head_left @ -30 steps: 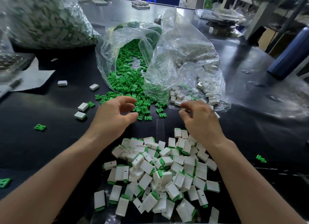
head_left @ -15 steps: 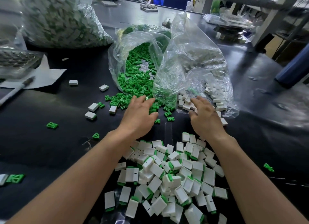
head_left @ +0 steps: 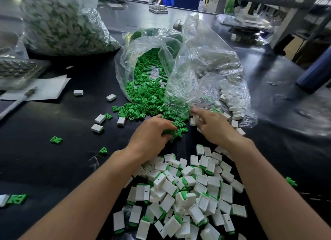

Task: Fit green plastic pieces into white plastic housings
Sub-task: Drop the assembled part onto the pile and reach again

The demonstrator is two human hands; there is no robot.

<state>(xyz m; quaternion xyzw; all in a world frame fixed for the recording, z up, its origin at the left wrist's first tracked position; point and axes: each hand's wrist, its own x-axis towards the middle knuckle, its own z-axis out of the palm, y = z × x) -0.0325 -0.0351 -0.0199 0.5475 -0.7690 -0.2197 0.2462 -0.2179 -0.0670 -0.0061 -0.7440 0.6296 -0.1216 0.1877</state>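
Observation:
Loose green pieces [head_left: 143,100] spill from a clear bag [head_left: 125,64] onto the black table. My left hand [head_left: 150,134] lies on the near edge of the spill, its fingers curled round a clump of green pieces [head_left: 174,133]. White housings [head_left: 231,103] lie in the mouth of a second clear bag [head_left: 206,60] to the right. My right hand [head_left: 213,127] reaches into them with the index finger stretched out, touching the nearest housings [head_left: 193,121]. A heap of white housings with green pieces fitted [head_left: 188,195] lies between my forearms.
A large full bag [head_left: 62,25] stands at the back left. Paper [head_left: 46,86] and a pen [head_left: 18,102] lie at the left. Stray housings [head_left: 97,128] and green pieces [head_left: 56,140] dot the black table [head_left: 53,159]. A blue cylinder [head_left: 315,73] lies at the right.
Both hands moved forward from above the finished heap to the bag mouths. The left hand curled onto green pieces; the right hand went in among the white housings.

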